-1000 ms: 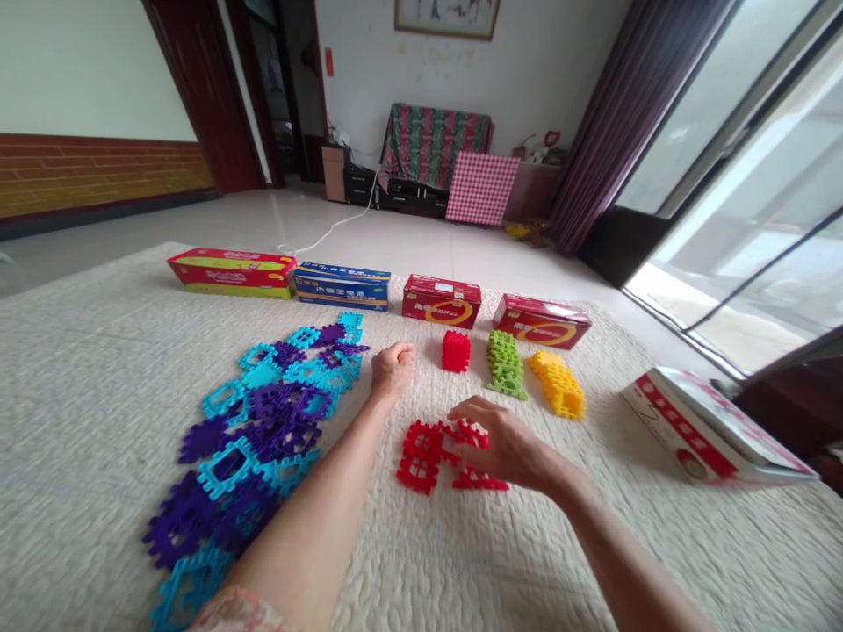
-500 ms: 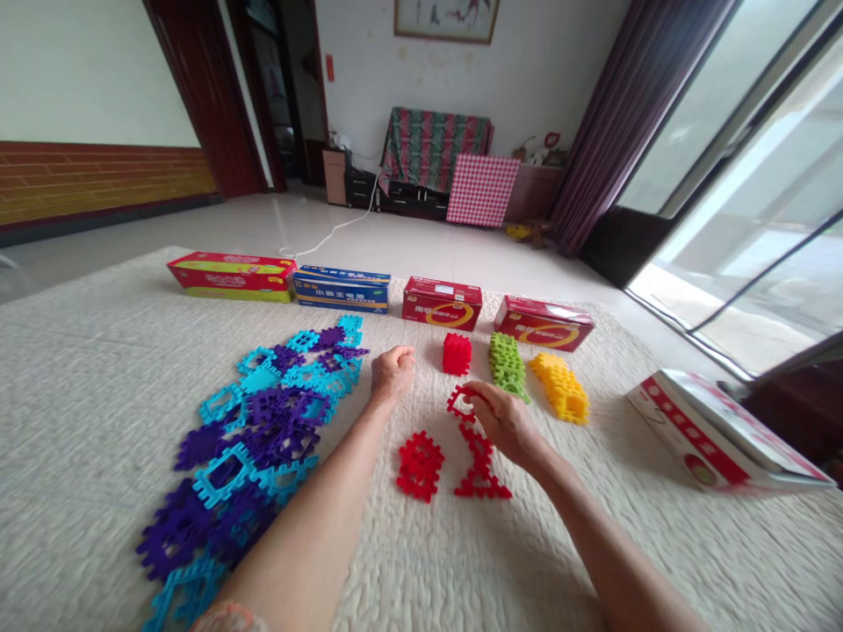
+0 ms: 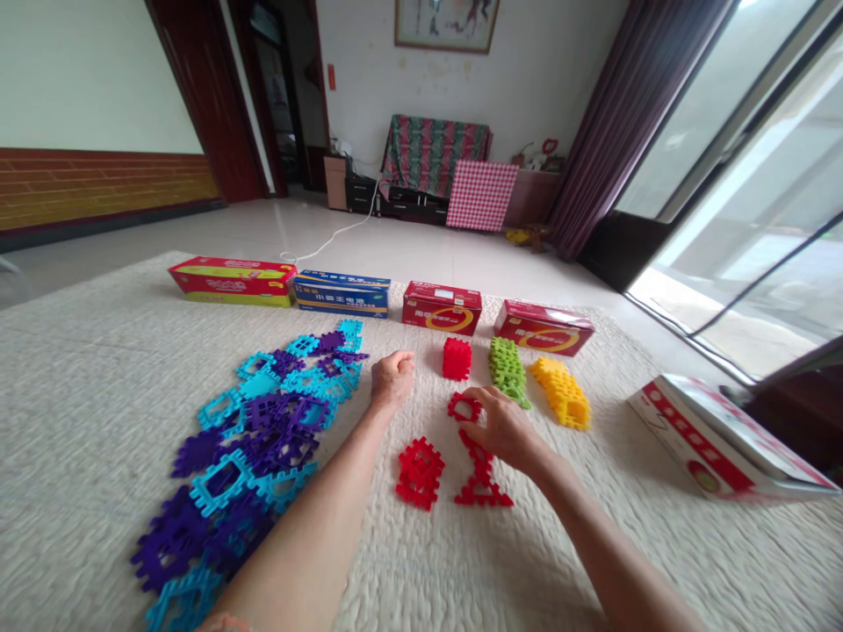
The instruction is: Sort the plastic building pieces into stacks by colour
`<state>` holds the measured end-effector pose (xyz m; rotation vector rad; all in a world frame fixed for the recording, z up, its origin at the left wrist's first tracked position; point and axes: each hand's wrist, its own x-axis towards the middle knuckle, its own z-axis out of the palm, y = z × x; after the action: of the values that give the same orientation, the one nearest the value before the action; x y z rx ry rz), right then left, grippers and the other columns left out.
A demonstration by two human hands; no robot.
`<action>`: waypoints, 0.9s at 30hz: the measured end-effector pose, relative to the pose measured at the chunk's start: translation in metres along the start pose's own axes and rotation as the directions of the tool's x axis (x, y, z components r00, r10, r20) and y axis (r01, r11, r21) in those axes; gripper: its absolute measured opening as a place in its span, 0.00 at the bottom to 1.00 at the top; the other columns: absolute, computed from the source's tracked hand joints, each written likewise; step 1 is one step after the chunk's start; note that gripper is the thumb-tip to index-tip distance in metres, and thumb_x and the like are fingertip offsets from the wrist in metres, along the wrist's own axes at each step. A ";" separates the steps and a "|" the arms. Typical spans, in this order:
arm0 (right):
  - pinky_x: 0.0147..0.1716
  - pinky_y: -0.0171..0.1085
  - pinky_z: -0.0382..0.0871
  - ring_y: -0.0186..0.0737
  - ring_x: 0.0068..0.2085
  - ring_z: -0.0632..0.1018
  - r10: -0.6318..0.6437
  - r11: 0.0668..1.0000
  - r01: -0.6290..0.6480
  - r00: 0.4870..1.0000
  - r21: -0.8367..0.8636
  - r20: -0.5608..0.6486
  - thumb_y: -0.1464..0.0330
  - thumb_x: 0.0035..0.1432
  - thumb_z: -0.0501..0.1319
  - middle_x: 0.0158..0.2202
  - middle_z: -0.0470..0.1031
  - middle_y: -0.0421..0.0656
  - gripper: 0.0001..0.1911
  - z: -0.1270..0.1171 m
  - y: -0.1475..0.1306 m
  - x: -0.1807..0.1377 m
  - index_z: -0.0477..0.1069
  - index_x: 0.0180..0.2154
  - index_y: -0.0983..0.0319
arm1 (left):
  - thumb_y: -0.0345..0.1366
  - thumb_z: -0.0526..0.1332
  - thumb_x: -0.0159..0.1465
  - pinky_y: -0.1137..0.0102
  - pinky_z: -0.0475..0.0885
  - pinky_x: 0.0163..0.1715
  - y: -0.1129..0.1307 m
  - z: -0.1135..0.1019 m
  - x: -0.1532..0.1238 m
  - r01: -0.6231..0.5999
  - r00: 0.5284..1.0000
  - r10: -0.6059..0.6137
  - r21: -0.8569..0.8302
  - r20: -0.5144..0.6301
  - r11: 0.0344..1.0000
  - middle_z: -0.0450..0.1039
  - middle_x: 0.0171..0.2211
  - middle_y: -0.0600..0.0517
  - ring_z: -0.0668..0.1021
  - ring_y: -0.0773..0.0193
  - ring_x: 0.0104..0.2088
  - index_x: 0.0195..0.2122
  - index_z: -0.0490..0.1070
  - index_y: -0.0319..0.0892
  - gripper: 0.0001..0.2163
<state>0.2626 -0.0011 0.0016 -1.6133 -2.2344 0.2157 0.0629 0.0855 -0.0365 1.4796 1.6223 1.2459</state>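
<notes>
My left hand (image 3: 393, 379) rests on the mat in a closed fist, between the purple and light-blue pieces and the red cube; nothing shows in it. My right hand (image 3: 506, 427) is over the red pieces, thumb and fingers apart. Its fingertips are at the edge of a small red notched ring piece (image 3: 464, 406), which lies on the mat; whether they touch is unclear. Its thumb is above a column of red triangular pieces (image 3: 483, 484). To the left lie red square notched pieces (image 3: 420, 474). A red cube (image 3: 457, 359) of notched pieces stands behind the ring piece.
Purple and light-blue notched pieces (image 3: 263, 412) spread on the left. Green pieces (image 3: 507, 369) and yellow pieces (image 3: 559, 391) lie in rows at right. A red-and-green box (image 3: 234, 283), a blue box (image 3: 342, 296) and two red boxes line the back; a white-and-red carton (image 3: 711, 439) stands right.
My right thumb and fingers have spread from their pinch on the red ring piece, which now lies flat. My left fist has stayed in place. The view has tilted up slightly.
</notes>
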 end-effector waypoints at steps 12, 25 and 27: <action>0.51 0.51 0.63 0.53 0.53 0.67 -0.163 0.980 0.119 0.940 -0.160 -0.299 0.71 0.54 0.59 0.53 0.69 0.51 0.24 0.014 -0.003 0.042 0.64 0.54 0.61 | 0.26 0.52 0.58 0.72 0.74 0.38 -0.006 0.003 0.002 -0.062 0.998 0.063 0.044 -0.029 0.997 0.80 0.32 0.50 0.81 0.65 0.33 0.40 0.77 0.40 0.15; 0.51 0.51 0.62 0.53 0.54 0.66 -0.169 0.979 0.107 0.906 -0.176 -0.388 0.71 0.54 0.59 0.54 0.66 0.53 0.25 0.027 0.012 0.042 0.64 0.55 0.62 | 0.26 0.52 0.58 0.73 0.74 0.37 -0.006 0.002 0.001 -0.065 0.998 0.065 0.036 -0.024 0.997 0.80 0.32 0.50 0.81 0.65 0.33 0.40 0.78 0.41 0.15; 0.51 0.51 0.62 0.53 0.54 0.67 -0.183 0.980 0.134 0.900 -0.149 -0.396 0.71 0.55 0.58 0.54 0.67 0.53 0.23 0.025 0.009 0.041 0.64 0.54 0.61 | 0.26 0.52 0.58 0.73 0.74 0.37 -0.005 0.002 0.001 -0.052 0.998 0.053 0.039 -0.023 0.998 0.80 0.32 0.51 0.81 0.66 0.32 0.40 0.78 0.41 0.15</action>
<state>0.2502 0.0425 -0.0159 -1.3663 -2.0615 -0.2822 0.0625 0.0872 -0.0413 1.5456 1.6408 1.2723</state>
